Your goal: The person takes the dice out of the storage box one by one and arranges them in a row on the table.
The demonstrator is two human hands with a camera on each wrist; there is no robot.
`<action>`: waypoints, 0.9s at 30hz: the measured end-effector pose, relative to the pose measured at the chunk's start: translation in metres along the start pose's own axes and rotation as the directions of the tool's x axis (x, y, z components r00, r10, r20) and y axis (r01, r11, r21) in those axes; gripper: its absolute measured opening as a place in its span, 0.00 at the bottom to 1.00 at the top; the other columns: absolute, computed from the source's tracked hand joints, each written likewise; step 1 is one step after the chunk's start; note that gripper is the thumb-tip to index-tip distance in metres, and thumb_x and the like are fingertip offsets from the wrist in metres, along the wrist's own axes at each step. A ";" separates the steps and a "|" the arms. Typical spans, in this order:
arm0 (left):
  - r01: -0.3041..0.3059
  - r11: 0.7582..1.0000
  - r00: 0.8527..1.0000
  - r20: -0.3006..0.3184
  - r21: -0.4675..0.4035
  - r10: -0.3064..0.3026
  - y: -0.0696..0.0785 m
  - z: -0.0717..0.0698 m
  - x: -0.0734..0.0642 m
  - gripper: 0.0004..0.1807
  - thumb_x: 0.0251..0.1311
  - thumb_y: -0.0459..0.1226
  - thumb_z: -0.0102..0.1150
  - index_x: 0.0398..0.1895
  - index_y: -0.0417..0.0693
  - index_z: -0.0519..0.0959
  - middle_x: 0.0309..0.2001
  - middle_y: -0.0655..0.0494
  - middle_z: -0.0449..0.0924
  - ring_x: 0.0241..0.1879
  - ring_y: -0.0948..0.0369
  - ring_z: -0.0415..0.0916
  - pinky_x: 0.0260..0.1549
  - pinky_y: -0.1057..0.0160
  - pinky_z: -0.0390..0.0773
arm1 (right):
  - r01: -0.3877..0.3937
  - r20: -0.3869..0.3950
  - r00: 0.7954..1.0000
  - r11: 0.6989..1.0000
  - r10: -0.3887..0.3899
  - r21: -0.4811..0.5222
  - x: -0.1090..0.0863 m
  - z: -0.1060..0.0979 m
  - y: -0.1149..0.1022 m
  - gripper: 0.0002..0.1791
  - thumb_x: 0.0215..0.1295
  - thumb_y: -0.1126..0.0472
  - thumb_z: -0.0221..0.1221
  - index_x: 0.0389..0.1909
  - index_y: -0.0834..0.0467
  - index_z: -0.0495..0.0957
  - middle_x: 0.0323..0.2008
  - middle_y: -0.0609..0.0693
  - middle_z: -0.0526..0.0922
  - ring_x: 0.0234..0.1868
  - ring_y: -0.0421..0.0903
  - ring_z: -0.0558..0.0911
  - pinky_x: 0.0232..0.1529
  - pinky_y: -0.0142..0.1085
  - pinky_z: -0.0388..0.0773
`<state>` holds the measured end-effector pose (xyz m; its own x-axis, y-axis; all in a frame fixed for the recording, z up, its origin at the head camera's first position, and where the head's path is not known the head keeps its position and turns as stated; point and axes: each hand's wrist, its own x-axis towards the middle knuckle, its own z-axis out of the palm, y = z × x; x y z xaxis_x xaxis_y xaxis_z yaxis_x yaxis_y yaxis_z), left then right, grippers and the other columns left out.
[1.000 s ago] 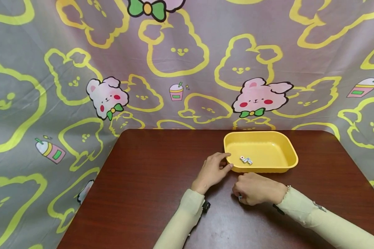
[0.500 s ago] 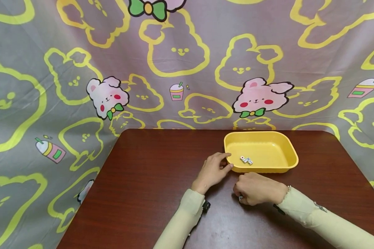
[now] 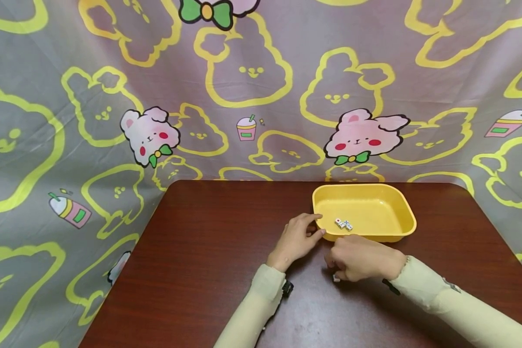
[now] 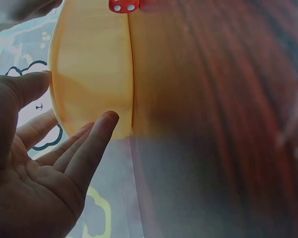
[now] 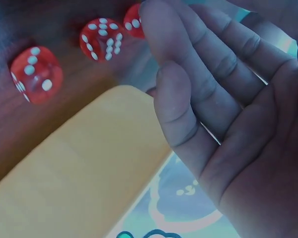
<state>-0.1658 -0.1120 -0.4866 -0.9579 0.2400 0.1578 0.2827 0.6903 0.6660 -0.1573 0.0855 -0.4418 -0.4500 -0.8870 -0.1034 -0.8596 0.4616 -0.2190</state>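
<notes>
My left hand [image 3: 297, 240] rests at the near left corner of a yellow tray [image 3: 406, 220], its fingertips at the rim and outer wall, fingers loosely extended. Several small white dice [image 3: 343, 224] lie inside the tray, bunched near that corner. In front of the tray, my right hand [image 3: 365, 258] hovers low over the table, fingers loosely bent. One white die [image 3: 336, 278] shows at its thumb tip. The right wrist view has translucent red dice [image 5: 36, 75] on the table beside the tray's outer wall. From the head view the right hand hides them.
The dark red-brown wooden table [image 3: 213, 251] has rounded far corners. A patterned curtain [image 3: 278, 87] with bears and rabbits hangs behind it and along the sides. The tray stands near the table's far edge, right of the middle.
My right hand has risen slightly toward the tray and its fist has loosened. The die at its thumb shows more fully, almost in the same spot. My left hand and the tray have stayed put.
</notes>
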 end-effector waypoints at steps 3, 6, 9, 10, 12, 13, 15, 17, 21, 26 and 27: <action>-0.002 1.000 1.000 0.001 0.000 0.002 0.000 0.001 0.000 0.25 0.72 0.46 0.63 0.69 0.54 0.78 0.63 0.54 0.82 0.52 0.61 0.87 0.49 0.73 0.83 | 0.009 -0.017 1.000 1.000 -0.009 -0.013 0.000 -0.004 0.001 0.15 0.53 0.56 0.76 0.19 0.42 0.78 0.11 0.30 0.67 0.16 0.30 0.64 0.20 0.27 0.64; -0.004 1.000 1.000 0.000 0.002 0.004 0.000 0.001 0.000 0.24 0.72 0.46 0.64 0.69 0.54 0.78 0.63 0.54 0.82 0.52 0.61 0.87 0.49 0.73 0.83 | 0.013 -0.032 0.999 0.999 -0.015 -0.033 0.000 -0.009 0.002 0.13 0.54 0.56 0.76 0.21 0.42 0.80 0.14 0.30 0.71 0.17 0.30 0.66 0.21 0.27 0.66; -0.004 1.000 1.000 -0.002 0.001 0.004 0.000 0.001 0.000 0.24 0.72 0.46 0.64 0.69 0.54 0.78 0.63 0.54 0.83 0.51 0.61 0.87 0.48 0.74 0.82 | 0.010 -0.047 0.999 0.998 -0.013 -0.059 0.000 -0.015 0.005 0.12 0.55 0.56 0.75 0.22 0.42 0.80 0.16 0.30 0.72 0.18 0.30 0.67 0.22 0.28 0.68; -0.006 1.000 1.000 -0.004 0.002 0.006 0.000 0.001 0.000 0.24 0.72 0.46 0.64 0.69 0.54 0.78 0.62 0.54 0.83 0.51 0.61 0.87 0.48 0.74 0.82 | 0.007 -0.053 0.999 0.998 -0.011 -0.069 0.000 -0.018 0.006 0.12 0.56 0.56 0.75 0.22 0.43 0.79 0.16 0.30 0.72 0.19 0.31 0.68 0.23 0.29 0.69; -0.009 1.000 1.000 -0.006 0.000 0.009 -0.001 0.001 0.001 0.24 0.72 0.45 0.64 0.68 0.54 0.79 0.62 0.54 0.83 0.51 0.62 0.87 0.48 0.75 0.82 | 0.002 -0.063 0.998 0.997 -0.007 -0.083 0.001 -0.023 0.007 0.13 0.56 0.55 0.75 0.23 0.43 0.79 0.16 0.31 0.72 0.20 0.31 0.69 0.24 0.30 0.70; -0.011 1.000 1.000 -0.008 0.000 0.011 -0.001 0.001 0.001 0.24 0.72 0.45 0.64 0.68 0.54 0.79 0.61 0.54 0.83 0.51 0.62 0.87 0.48 0.75 0.82 | -0.003 -0.066 0.998 0.996 -0.003 -0.087 0.001 -0.026 0.008 0.13 0.56 0.55 0.75 0.23 0.43 0.79 0.17 0.31 0.73 0.20 0.31 0.69 0.25 0.30 0.71; -0.017 1.000 1.000 -0.010 0.002 0.017 -0.001 0.001 0.001 0.24 0.71 0.45 0.65 0.68 0.54 0.79 0.61 0.54 0.84 0.50 0.62 0.87 0.48 0.75 0.82 | -0.016 -0.066 0.998 0.996 0.010 -0.086 0.001 -0.032 0.009 0.13 0.56 0.55 0.76 0.24 0.43 0.79 0.17 0.30 0.74 0.21 0.31 0.70 0.26 0.31 0.72; -0.023 1.000 1.000 -0.011 0.003 0.023 -0.001 0.001 0.001 0.23 0.71 0.45 0.65 0.68 0.53 0.79 0.60 0.54 0.84 0.50 0.62 0.87 0.47 0.75 0.82 | -0.025 -0.064 0.998 0.996 0.020 -0.082 0.001 -0.036 0.010 0.13 0.56 0.56 0.76 0.24 0.43 0.79 0.16 0.30 0.74 0.21 0.31 0.70 0.27 0.31 0.73; -0.026 1.000 1.000 -0.011 0.007 0.027 -0.001 0.001 0.000 0.24 0.71 0.45 0.65 0.67 0.53 0.79 0.59 0.54 0.84 0.49 0.63 0.87 0.47 0.75 0.82 | -0.026 -0.077 0.997 0.994 0.018 -0.105 0.002 -0.042 0.012 0.11 0.56 0.56 0.76 0.25 0.44 0.80 0.14 0.30 0.73 0.20 0.32 0.70 0.26 0.31 0.73; -0.022 1.000 1.000 -0.012 0.008 0.022 -0.002 0.001 0.001 0.24 0.71 0.45 0.65 0.67 0.54 0.79 0.59 0.54 0.84 0.50 0.63 0.87 0.47 0.76 0.81 | -0.025 -0.090 0.996 0.993 0.015 -0.115 0.002 -0.047 0.015 0.09 0.55 0.57 0.76 0.27 0.45 0.82 0.15 0.31 0.76 0.21 0.34 0.73 0.25 0.33 0.75; -0.021 1.000 1.000 -0.010 0.007 0.021 -0.002 0.001 0.001 0.24 0.71 0.45 0.65 0.68 0.54 0.79 0.60 0.54 0.84 0.50 0.63 0.87 0.48 0.76 0.81 | -0.026 -0.090 0.996 0.993 0.015 -0.115 0.002 -0.048 0.016 0.09 0.55 0.57 0.75 0.28 0.45 0.83 0.17 0.31 0.78 0.21 0.34 0.75 0.26 0.33 0.77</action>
<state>-0.1671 -0.1125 -0.4886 -0.9522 0.2476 0.1791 0.3030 0.6901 0.6572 -0.1834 0.0913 -0.3986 -0.4831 -0.8754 -0.0185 -0.8699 0.4823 -0.1037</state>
